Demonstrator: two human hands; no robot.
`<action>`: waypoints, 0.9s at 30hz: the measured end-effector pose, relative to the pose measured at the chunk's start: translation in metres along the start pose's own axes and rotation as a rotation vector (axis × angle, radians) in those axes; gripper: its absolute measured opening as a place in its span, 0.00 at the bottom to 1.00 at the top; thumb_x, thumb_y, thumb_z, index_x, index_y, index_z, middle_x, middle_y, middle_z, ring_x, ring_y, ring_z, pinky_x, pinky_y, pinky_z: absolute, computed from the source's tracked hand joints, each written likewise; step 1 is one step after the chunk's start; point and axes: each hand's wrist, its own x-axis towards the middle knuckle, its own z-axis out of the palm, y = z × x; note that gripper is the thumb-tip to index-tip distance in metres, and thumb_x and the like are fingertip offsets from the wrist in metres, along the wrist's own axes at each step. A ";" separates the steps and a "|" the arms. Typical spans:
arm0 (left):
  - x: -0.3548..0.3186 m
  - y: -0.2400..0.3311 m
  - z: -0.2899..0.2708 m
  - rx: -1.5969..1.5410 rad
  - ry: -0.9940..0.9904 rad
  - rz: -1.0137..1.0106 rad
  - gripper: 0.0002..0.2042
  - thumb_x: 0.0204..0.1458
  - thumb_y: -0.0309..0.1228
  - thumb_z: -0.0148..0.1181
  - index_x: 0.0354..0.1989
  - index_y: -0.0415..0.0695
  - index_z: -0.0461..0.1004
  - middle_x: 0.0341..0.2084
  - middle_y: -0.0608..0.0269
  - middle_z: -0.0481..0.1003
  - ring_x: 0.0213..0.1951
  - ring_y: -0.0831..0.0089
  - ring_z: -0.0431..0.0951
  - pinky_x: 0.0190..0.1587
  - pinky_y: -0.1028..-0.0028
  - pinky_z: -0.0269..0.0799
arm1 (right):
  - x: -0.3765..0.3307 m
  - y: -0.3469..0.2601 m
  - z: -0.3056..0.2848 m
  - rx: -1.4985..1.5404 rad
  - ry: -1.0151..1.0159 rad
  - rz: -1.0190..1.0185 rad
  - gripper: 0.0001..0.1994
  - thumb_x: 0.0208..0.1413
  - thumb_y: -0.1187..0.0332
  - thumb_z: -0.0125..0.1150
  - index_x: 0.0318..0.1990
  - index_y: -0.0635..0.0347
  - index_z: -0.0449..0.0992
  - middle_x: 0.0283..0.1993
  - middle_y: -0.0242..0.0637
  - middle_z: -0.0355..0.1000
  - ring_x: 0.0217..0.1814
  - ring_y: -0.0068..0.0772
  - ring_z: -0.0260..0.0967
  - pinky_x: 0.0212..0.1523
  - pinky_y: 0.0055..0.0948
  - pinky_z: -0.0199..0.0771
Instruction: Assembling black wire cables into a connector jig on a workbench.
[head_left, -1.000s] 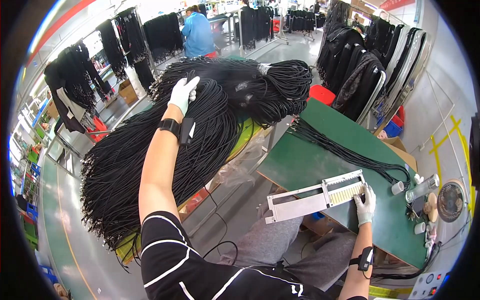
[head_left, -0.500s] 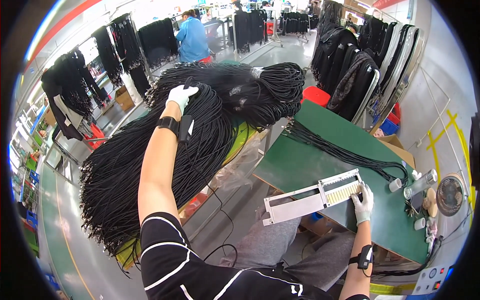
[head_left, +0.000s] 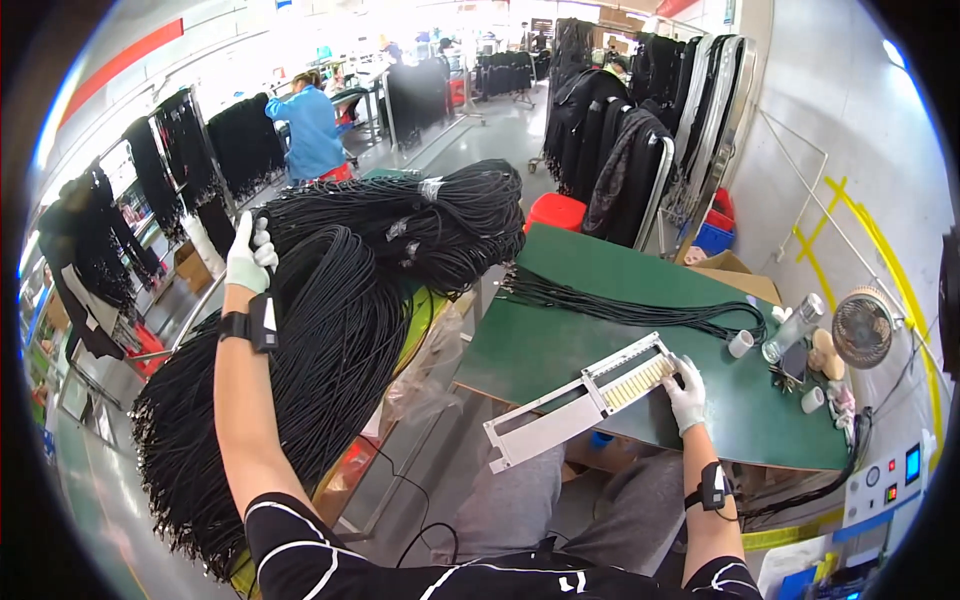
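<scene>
My left hand, in a white glove, is raised at the far-left edge of a large heap of black cables. One finger points up and the others are curled; what they hold, if anything, is hidden, though a dark strand shows just below them. In its white glove, my right hand grips the right end of a long pale metal fixture. A row of cream-coloured slots fills the fixture's right part. The fixture slants across the table's near edge, its left end over my lap.
A green table carries a bundle of black cables, a clear bottle, white cups and a small fan. Beyond it are a red stool and racks of dark cables and clothes. A person in blue works further back.
My left hand has moved left across the heap, and one finger now points up. The view has shifted right. My right hand keeps its grip on the fixture.
</scene>
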 end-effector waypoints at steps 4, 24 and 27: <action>-0.031 0.011 0.039 0.255 0.130 0.495 0.11 0.63 0.41 0.58 0.37 0.46 0.73 0.15 0.78 0.63 0.11 0.86 0.57 0.14 0.80 0.53 | 0.026 -0.039 -0.003 0.521 0.153 0.230 0.20 0.55 0.70 0.67 0.56 0.64 0.76 0.61 0.44 0.72 0.62 0.38 0.69 0.62 0.31 0.68; -0.265 -0.072 0.117 1.415 -0.170 0.306 0.11 0.51 0.27 0.67 0.41 0.39 0.74 0.30 0.54 0.78 0.28 0.66 0.79 0.30 0.69 0.72 | -0.003 -0.555 0.104 1.791 -1.204 0.361 0.11 0.64 0.62 0.59 0.38 0.62 0.74 0.32 0.36 0.75 0.34 0.29 0.74 0.39 0.34 0.77; -0.258 -0.038 0.100 1.781 0.021 1.025 0.13 0.41 0.26 0.71 0.36 0.41 0.77 0.49 0.51 0.74 0.51 0.52 0.74 0.53 0.60 0.69 | 0.015 -0.559 0.090 1.832 -1.149 0.212 0.10 0.63 0.63 0.59 0.40 0.63 0.73 0.29 0.37 0.74 0.31 0.29 0.75 0.39 0.33 0.77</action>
